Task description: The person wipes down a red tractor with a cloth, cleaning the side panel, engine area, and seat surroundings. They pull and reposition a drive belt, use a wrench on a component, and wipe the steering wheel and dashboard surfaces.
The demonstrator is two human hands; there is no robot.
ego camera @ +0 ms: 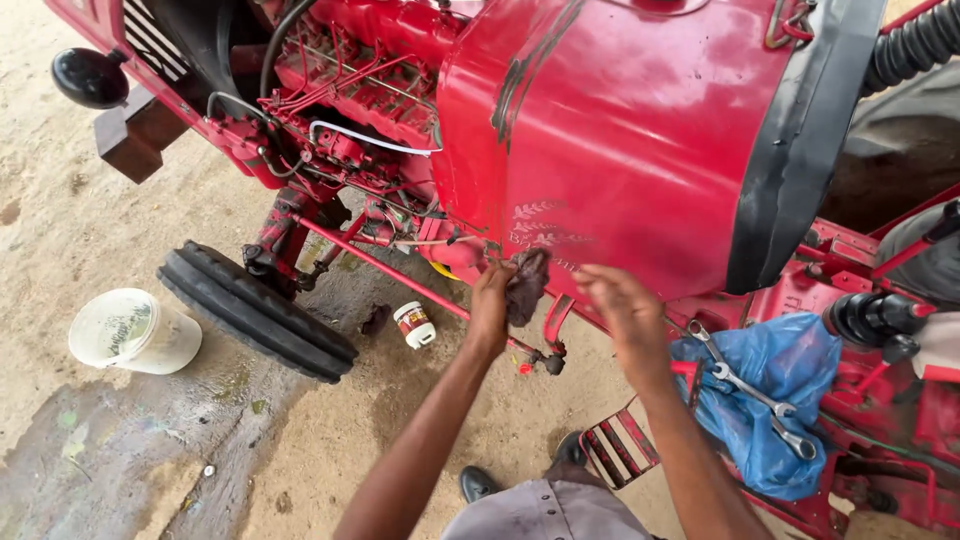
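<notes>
Head view: left hand [490, 300] clamps a dark rag [527, 285] against the red tank [620, 150]; right hand [622, 305] spread empty.

The top of the red tractor [640, 130] was cut off by the upper edge, and its rear by the right edge. Part of the dark rag [527, 285] was hidden inside the grip of the left hand [490, 310]. The fingertips of the right hand [622, 305] were blurred. The label of the small white jar [414, 325] was too small to be made out. Both forearms were cut off by the lower edge.
</notes>
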